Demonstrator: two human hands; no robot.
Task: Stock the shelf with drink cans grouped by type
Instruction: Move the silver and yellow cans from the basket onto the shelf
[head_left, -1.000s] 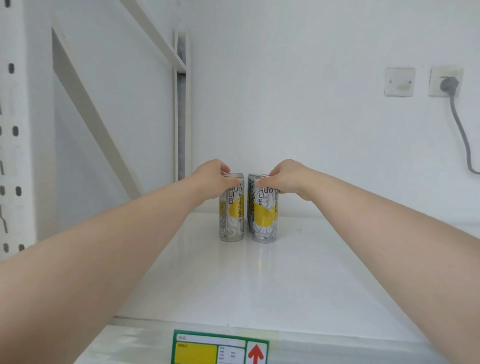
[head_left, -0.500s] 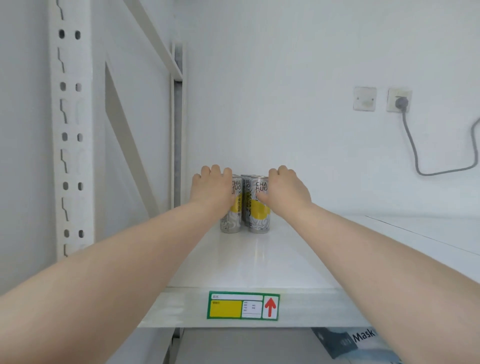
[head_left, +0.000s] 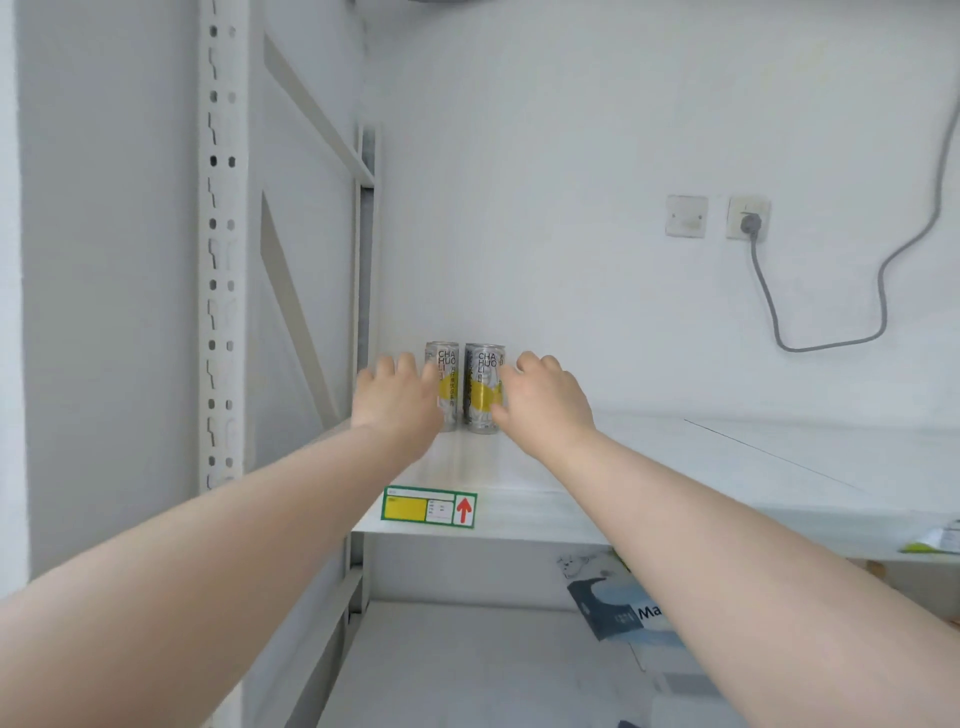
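Observation:
Two slim silver-and-yellow cans stand upright side by side at the back left of the white shelf (head_left: 597, 467), the left can (head_left: 450, 371) nearly touching the right can (head_left: 480, 387). My left hand (head_left: 397, 397) lies against the left can's outer side with its fingers straight and pointing up. On the other side, my right hand (head_left: 545, 400) is beside the right can with loosely spread fingers, its thumb near the can's lower part. Neither hand's fingers wrap round a can. The hands hide the cans' outer edges.
A green-framed yellow price label (head_left: 428, 507) with a red arrow sits on the shelf's front edge. A perforated white upright (head_left: 219, 270) and diagonal braces stand at the left. A plugged socket (head_left: 748, 219) with a grey cable is on the wall. A dark packet (head_left: 618, 608) lies on the lower shelf.
My hands have slid from the can tops down to the cans' outer sides and their fingers have straightened. The view has drawn back from the shelf, showing its front edge and the lower shelf.

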